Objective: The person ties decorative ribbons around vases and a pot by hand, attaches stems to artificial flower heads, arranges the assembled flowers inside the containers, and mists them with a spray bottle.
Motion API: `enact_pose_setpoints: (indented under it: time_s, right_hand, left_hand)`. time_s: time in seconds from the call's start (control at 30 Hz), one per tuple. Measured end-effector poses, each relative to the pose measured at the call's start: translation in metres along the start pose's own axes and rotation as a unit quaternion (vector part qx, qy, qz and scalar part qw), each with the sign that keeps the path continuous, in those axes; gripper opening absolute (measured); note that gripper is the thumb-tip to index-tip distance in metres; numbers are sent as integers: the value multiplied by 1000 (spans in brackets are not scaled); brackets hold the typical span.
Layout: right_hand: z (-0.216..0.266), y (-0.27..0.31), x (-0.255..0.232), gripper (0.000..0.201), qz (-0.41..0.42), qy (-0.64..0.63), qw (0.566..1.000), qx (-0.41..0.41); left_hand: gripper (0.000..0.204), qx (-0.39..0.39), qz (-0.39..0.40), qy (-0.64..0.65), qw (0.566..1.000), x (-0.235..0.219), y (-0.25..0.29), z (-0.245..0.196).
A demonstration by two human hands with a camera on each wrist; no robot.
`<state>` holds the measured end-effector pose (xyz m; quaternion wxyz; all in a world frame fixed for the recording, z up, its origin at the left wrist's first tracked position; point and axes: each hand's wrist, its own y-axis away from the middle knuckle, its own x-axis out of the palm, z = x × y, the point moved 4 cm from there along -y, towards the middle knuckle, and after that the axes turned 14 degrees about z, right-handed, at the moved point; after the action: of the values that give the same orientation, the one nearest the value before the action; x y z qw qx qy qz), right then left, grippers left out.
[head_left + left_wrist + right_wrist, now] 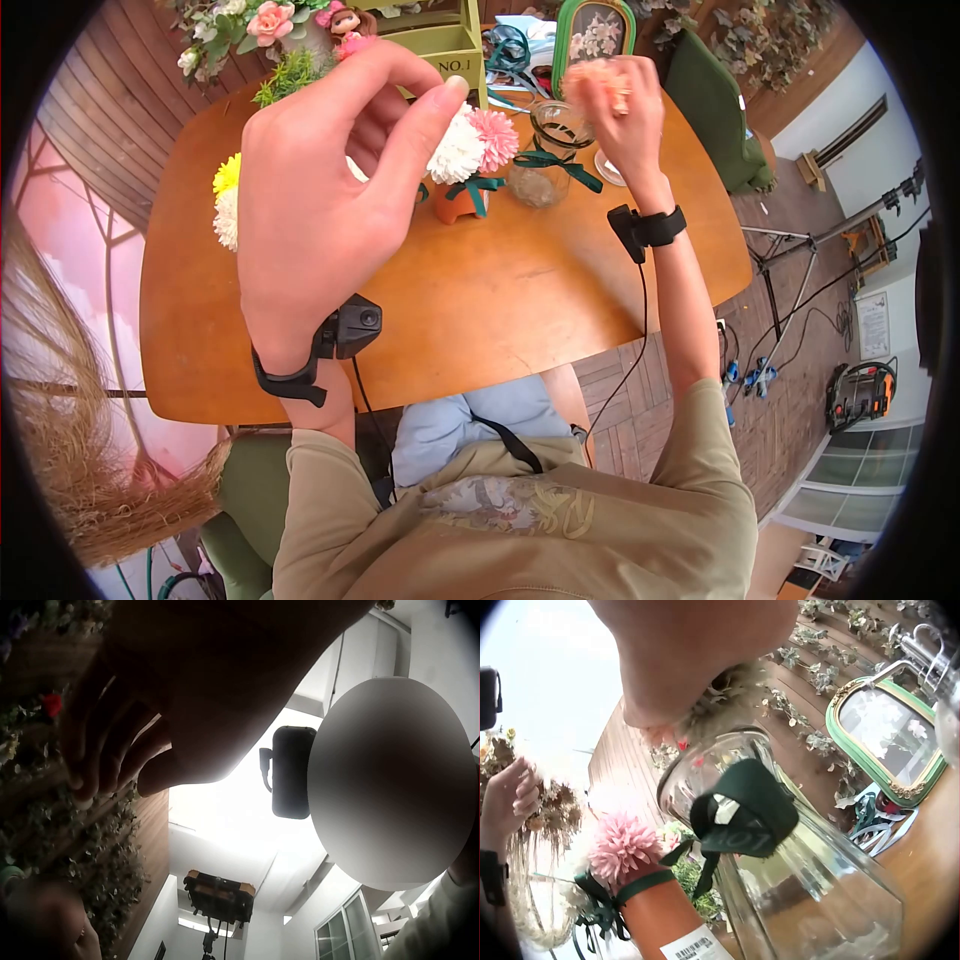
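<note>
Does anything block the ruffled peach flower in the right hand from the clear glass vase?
Nothing visible stands between the peach flower and the glass vase; its dark green ribbon wraps the neck outside.

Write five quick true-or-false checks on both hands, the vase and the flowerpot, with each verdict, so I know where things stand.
1. The right hand holds a peach flower. True.
2. The left hand grips the glass vase. False: it is apart from the vase and appears to hold nothing.
3. A green ribbon is tied around the glass vase. True.
4. The flowers in the orange pot are all blue. False: a white flower and a pink flower show there.
5. The orange pot carries a barcode label. True.
</note>
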<state>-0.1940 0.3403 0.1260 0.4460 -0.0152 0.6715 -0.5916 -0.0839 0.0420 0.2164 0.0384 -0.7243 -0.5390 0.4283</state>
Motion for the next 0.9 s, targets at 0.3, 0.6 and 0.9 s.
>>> enact_pose_setpoints:
  time_s: [0.3,0.6,0.9]
  right_hand:
    - [73,19,-58,42,-207,-287,925,134]
    - [107,67,-70,34,-180,-317,897,251]
    - [69,137,-76,17,25,-248,910,331]
  left_hand:
    - [48,167,32,-185,968,71,-4,-14]
    - [24,169,204,-36,963,156,14,-14]
    - [21,24,356,57,932,232,32,20]
